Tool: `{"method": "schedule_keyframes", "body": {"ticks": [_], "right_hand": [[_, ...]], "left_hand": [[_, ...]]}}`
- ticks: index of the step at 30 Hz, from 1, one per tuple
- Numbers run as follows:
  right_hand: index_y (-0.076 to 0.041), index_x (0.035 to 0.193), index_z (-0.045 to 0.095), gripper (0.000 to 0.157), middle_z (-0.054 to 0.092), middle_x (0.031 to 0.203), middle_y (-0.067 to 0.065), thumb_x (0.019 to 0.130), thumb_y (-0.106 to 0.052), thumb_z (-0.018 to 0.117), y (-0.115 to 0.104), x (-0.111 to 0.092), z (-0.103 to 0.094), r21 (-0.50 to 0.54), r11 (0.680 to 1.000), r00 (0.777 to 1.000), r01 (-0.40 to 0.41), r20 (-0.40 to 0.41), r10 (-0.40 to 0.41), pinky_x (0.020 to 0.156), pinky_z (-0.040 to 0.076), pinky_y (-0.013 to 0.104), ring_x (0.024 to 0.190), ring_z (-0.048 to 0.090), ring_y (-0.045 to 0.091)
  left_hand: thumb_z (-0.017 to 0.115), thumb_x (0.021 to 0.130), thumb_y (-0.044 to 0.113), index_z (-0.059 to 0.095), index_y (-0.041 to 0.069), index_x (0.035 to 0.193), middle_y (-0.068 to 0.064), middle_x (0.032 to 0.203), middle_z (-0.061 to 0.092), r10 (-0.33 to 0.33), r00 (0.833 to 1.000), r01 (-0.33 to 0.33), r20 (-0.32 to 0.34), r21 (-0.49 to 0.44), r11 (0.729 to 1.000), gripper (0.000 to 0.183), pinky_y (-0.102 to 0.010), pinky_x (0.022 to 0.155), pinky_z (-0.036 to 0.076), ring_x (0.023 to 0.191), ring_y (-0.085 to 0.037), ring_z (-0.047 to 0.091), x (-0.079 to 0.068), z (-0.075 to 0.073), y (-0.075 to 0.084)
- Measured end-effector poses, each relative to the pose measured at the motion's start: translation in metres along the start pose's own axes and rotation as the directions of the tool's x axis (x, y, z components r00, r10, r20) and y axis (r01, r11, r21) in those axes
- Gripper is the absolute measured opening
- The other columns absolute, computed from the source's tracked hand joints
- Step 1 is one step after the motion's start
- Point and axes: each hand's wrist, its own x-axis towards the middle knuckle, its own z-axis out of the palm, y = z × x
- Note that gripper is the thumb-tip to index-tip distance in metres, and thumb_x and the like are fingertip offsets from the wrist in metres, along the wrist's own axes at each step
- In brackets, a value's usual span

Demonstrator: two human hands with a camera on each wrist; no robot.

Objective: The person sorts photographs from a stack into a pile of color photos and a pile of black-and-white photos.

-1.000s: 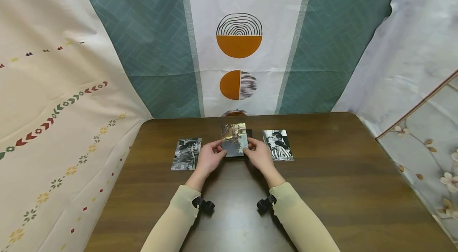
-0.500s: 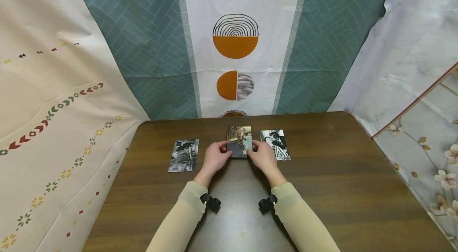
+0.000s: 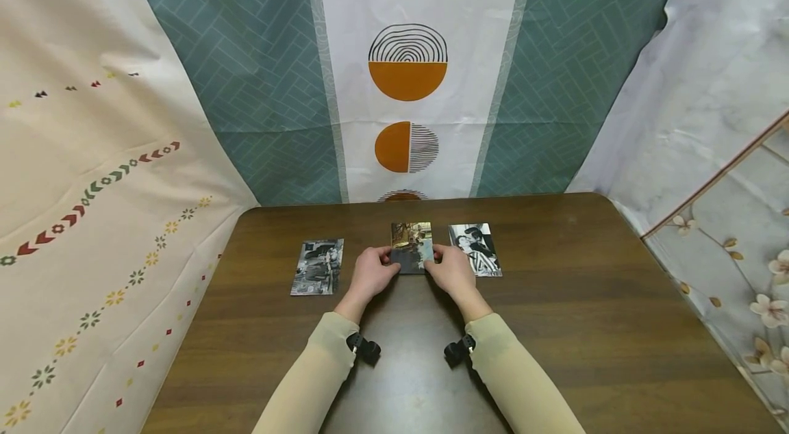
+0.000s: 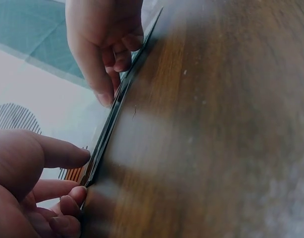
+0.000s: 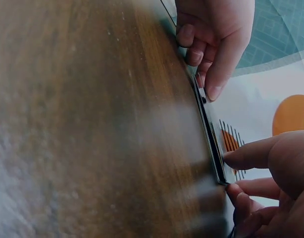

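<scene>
A colour picture postcard [image 3: 411, 247] lies at the back middle, low over the table, between my two hands. My left hand [image 3: 372, 272] pinches its left edge, thumb on top and fingers at the side. On the opposite edge my right hand [image 3: 455, 271] holds it the same way. From the side, in the left wrist view, the postcard's edge [image 4: 110, 121] looks layered, with more than one thin sheet between the fingertips. The right wrist view shows a narrow dark gap between the layers [image 5: 210, 133] just above the wood.
One black-and-white postcard [image 3: 317, 267] lies left of my hands. Another black-and-white postcard [image 3: 475, 250] lies to the right, partly behind my right hand. The brown wooden table [image 3: 585, 324] ends at a patterned cloth backdrop [image 3: 407, 112].
Both hands have lowered the colour postcard onto a dark card that showed behind it earlier. That dark card is now covered. The side postcards have stayed put.
</scene>
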Motion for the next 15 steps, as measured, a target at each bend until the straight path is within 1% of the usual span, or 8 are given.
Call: {"method": "schedule_keyframes", "body": {"ticks": [7,15], "right_hand": [[-0.01,0.138,0.074,0.047,0.075,0.113,0.005,0.093,-0.023,0.075,0.0004,0.0002,0.0016,-0.009,1.0,1.0,-0.007,0.009,0.007,0.083,0.055,0.047,0.102,0.069,0.027],[-0.009,0.138,0.074,0.048,0.075,0.114,0.006,0.092,-0.022,0.075,-0.0007,-0.0004,0.0012,-0.004,1.0,1.0,-0.006,0.009,0.006,0.085,0.055,0.048,0.103,0.069,0.028]], "left_hand": [[0.079,0.095,0.016,0.071,0.001,0.138,-0.007,0.101,0.069,-0.005,1.0,0.005,0.004,0.012,1.0,0.047,-0.05,0.092,0.053,0.096,-0.028,0.064,0.0009,0.0,-0.0004],[0.078,0.096,0.016,0.07,0.0,0.139,-0.006,0.1,0.068,-0.008,1.0,0.008,0.011,0.011,1.0,0.047,-0.05,0.091,0.053,0.094,-0.027,0.061,0.0001,0.0006,-0.0008]]}}
